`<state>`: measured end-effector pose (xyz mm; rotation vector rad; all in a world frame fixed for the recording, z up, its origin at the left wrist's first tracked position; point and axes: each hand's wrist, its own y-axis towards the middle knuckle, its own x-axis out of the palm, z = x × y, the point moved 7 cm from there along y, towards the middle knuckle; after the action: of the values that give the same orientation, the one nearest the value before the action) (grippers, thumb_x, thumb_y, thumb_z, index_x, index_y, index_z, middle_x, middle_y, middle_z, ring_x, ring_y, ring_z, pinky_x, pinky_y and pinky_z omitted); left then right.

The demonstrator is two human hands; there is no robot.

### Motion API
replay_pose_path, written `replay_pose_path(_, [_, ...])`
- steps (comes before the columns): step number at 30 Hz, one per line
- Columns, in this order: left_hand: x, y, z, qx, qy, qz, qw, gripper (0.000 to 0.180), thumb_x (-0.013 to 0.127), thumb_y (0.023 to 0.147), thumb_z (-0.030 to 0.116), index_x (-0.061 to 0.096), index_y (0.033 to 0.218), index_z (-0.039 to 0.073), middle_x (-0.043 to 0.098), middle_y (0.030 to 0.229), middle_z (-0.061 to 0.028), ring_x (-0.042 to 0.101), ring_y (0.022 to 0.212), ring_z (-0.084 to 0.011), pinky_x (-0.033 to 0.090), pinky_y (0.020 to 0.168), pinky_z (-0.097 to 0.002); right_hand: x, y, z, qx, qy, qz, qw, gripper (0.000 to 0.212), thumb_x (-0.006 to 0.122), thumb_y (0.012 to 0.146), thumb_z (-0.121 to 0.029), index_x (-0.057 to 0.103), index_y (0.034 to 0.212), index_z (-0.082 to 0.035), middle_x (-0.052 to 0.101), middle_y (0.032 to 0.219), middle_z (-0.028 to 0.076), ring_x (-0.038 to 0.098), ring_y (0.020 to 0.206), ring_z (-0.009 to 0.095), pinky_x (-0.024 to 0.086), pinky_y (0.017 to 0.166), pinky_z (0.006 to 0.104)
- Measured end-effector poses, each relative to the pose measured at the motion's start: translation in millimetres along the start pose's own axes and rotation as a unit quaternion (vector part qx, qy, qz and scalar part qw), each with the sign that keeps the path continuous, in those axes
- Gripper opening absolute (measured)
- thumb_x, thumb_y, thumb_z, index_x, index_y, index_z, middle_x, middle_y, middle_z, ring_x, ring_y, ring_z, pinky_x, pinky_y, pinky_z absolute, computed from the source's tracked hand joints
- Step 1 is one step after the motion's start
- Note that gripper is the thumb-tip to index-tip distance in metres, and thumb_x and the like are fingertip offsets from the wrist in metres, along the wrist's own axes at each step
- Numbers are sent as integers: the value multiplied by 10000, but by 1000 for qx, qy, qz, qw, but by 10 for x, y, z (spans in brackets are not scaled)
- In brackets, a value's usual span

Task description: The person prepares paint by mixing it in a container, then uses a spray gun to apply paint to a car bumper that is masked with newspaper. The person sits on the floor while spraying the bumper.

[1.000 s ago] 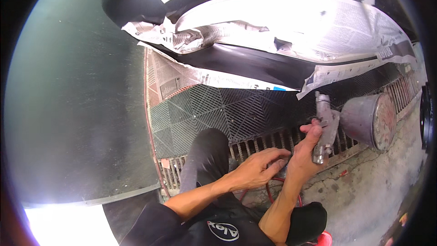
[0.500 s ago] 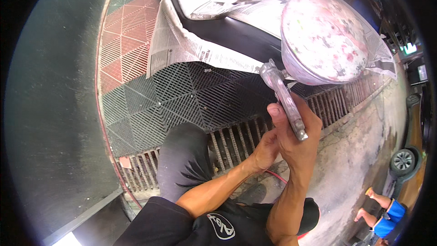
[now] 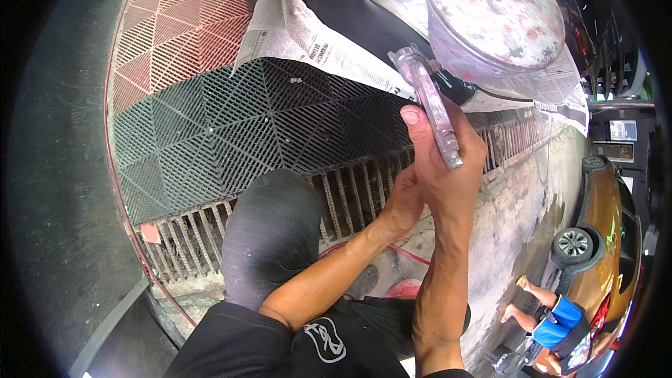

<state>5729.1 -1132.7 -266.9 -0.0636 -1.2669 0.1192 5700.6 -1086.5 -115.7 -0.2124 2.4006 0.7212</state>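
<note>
My right hand (image 3: 451, 161) is wrapped round a spray gun (image 3: 435, 108), a metal body smeared with pale paint. On the gun's far side sits its large round paint cup (image 3: 493, 10), the lid blotched white, pink and grey. My left hand (image 3: 406, 199) is closed just below and left of the right, its fingertips hidden behind it; what it holds does not show. Beyond the gun lies a dark glossy panel (image 3: 364, 24), masked with newspaper sheets (image 3: 329, 49). Part of the panel is covered by the cup.
Below are dark and red grid floor tiles (image 3: 203, 126) and a drain grate (image 3: 350, 203). A red hose (image 3: 413, 255) runs under my arms. At the right stand a gold car (image 3: 602, 231) and a person in blue shorts (image 3: 560, 322). A dark wall (image 3: 56, 168) rises at the left.
The view has shifted right, bringing more of the gold car and person into sight. My hands and the spray gun appear slightly higher and further left in the picture. The grip looks the same.
</note>
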Motion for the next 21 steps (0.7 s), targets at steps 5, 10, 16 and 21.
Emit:
replay_pose_path(5, [-58, 32, 8, -13, -15, 10, 1000, 288, 588, 1139, 164, 687, 1373, 29, 713, 1341, -15, 621, 1218, -93, 483, 1071, -299, 82, 66, 0, 9, 17, -10, 1000, 390, 928, 924, -211, 769, 1171, 46, 797, 924, 139, 716, 770, 162, 574, 742, 310])
replay_pose_path(10, [-68, 47, 56, 1, -19, 10, 1000, 281, 598, 1136, 171, 691, 1363, 34, 713, 1324, -16, 621, 1212, -92, 487, 1059, -296, 137, 98, 13, 12, -4, -32, 999, 366, 846, 1014, -249, 762, 1238, 28, 770, 918, 64, 647, 807, 103, 537, 764, 278])
replay_pose_path(16, [-54, 90, 108, -3, -26, 3, 1000, 308, 602, 1135, 171, 669, 1404, 36, 701, 1348, -14, 618, 1228, -93, 479, 1074, -296, 178, 157, 58, -5, -6, -12, 1000, 402, 930, 920, -228, 767, 1157, 54, 802, 948, 170, 753, 791, 214, 588, 756, 336])
replay_pose_path(21, [-95, 106, 134, -7, 6, -1, 1000, 382, 618, 1144, 208, 621, 1482, 31, 689, 1371, -11, 603, 1262, -95, 464, 1090, -289, 198, 214, 72, 12, 0, -18, 1000, 422, 931, 918, -230, 759, 1159, 70, 802, 951, 184, 756, 798, 213, 593, 759, 339])
